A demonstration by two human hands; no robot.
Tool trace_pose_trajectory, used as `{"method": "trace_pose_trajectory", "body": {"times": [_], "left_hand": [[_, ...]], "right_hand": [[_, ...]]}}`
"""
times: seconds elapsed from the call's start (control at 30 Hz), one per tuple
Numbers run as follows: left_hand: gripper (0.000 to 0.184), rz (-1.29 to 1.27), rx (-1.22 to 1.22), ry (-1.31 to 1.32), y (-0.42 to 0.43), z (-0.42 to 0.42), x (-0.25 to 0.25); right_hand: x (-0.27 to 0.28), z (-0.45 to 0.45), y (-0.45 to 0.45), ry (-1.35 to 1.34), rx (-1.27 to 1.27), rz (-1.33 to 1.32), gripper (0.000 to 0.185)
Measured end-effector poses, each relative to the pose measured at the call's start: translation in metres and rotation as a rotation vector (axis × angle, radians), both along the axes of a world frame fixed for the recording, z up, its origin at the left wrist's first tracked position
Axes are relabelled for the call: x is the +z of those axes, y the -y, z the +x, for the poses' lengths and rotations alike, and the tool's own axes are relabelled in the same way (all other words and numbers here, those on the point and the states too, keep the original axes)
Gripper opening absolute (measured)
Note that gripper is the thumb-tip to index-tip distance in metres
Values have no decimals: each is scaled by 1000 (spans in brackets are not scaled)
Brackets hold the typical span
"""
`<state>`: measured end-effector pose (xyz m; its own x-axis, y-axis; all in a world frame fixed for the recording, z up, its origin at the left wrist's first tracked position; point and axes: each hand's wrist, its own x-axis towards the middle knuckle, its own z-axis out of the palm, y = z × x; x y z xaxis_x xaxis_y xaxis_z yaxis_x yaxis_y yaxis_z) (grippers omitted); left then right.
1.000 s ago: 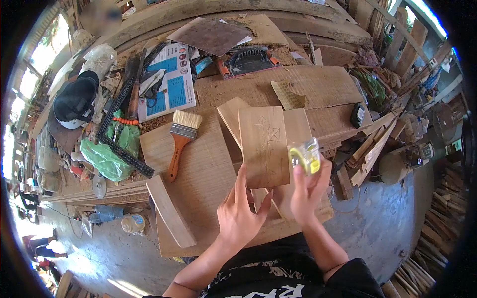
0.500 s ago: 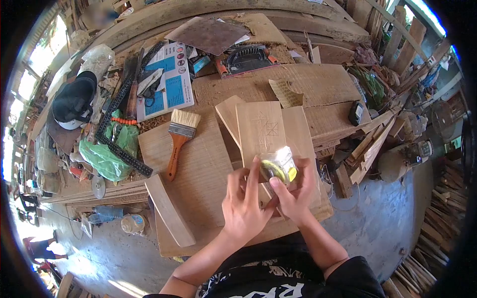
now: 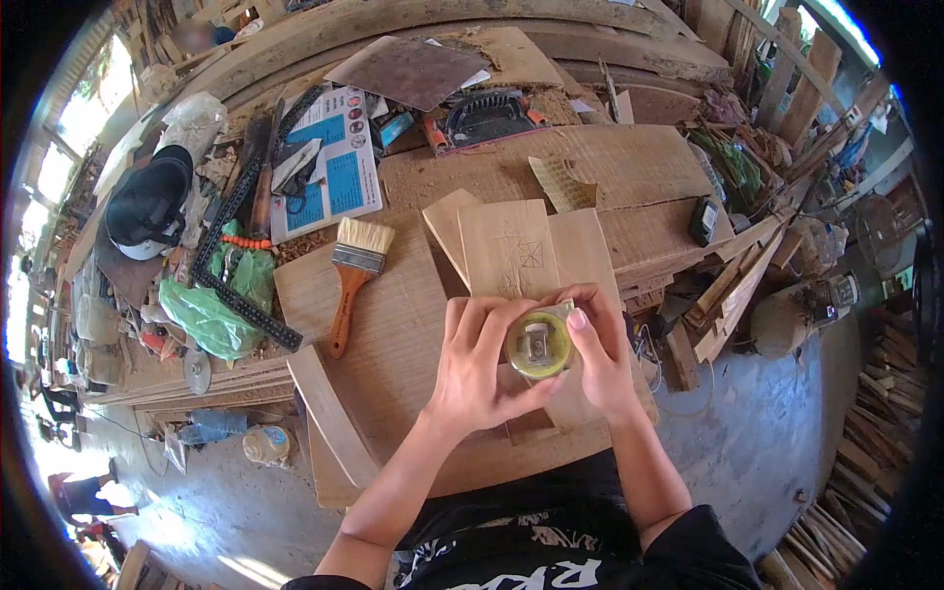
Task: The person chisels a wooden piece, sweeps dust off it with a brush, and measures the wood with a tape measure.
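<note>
A tape measure [image 3: 539, 346] with a clear case and a yellow-green coil inside is held up between both hands, its round side facing me. My left hand [image 3: 474, 362] wraps the left side of the case, thumb beneath and fingers over the top. My right hand [image 3: 605, 356] grips the right side, its thumb by the upper right corner near the tape's mouth. Just beyond the hands lies a flat wooden board [image 3: 503, 241] with a pencilled square and crossing lines, on top of other pale boards.
A paintbrush [image 3: 352, 280] lies left on a wide board, near a narrow wooden block [image 3: 329, 413]. Farther back are a hand plane-like black tool [image 3: 492, 120], a printed sheet [image 3: 339, 182], a black cap [image 3: 149, 202] and a green plastic bag [image 3: 211, 315]. Scrap wood is stacked right.
The tape measure has turned from edge-on to showing its round side. Both hands have shifted their hold around it, and the left fingers have closed over its top.
</note>
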<state>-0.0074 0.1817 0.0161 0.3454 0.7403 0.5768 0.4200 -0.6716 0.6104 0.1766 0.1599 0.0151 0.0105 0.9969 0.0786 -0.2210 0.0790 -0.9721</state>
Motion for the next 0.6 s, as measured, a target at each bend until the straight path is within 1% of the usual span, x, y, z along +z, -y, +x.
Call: {"method": "trace_pose_trajectory", "body": {"times": [0.1,0.2,0.3,0.37,0.4,0.43,0.5,0.53,0.6], "left_hand": [[69,28,-30,38,-7,1,-5],[65,-23,-33,105,-10,-1,-6],[61,-126,24,235,-11,-5,-5],[59,-197,69,313,-11,-9,-2],[58,-227,136,452,-11,-6,-2],[58,-247,200,598,-11,-4,-1],[50,-441,232,625,-18,-17,7],[48,-524,260,639,-20,-23,5],[44,-687,314,665,-26,-31,0]], "right_hand": [[5,1,-3,-89,32,-35,21],[-3,9,-10,-207,53,-71,21],[-5,7,-11,-158,-15,3,25],[-17,15,-16,-91,-155,-20,28],[-19,18,-19,-57,-228,-36,30],[-18,22,-19,54,-273,-60,32],[-10,28,-26,277,-356,-103,35],[-14,28,-32,370,-390,-23,37],[-11,25,-35,477,-375,22,37]]}}
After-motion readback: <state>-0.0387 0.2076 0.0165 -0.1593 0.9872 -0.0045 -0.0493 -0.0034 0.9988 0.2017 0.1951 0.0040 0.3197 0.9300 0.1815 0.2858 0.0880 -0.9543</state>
